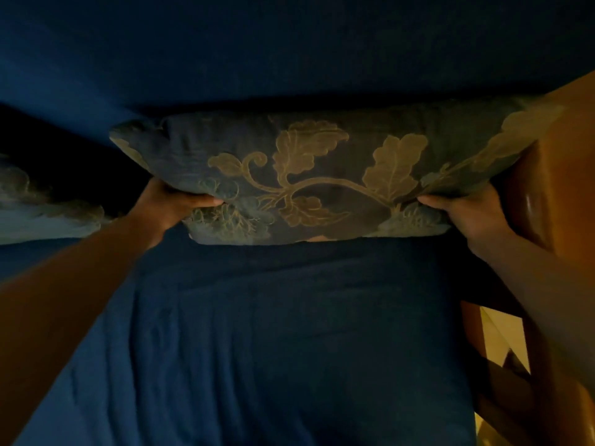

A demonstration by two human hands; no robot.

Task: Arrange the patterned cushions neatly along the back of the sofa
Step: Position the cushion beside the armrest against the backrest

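A dark blue cushion with a gold leaf-and-vine pattern (322, 175) lies across the middle of the view, against the blue sofa back (289, 53). My left hand (170, 204) grips its lower left edge and my right hand (463, 210) grips its lower right edge. Its bottom edge rests near the blue sofa seat (273, 333). A second patterned cushion (42, 204) lies at the far left, partly cut off by the frame edge. The light is dim.
A polished wooden armrest (560, 175) rises at the right, touching the held cushion's right end. Pale floor (502, 336) shows below it at the lower right.
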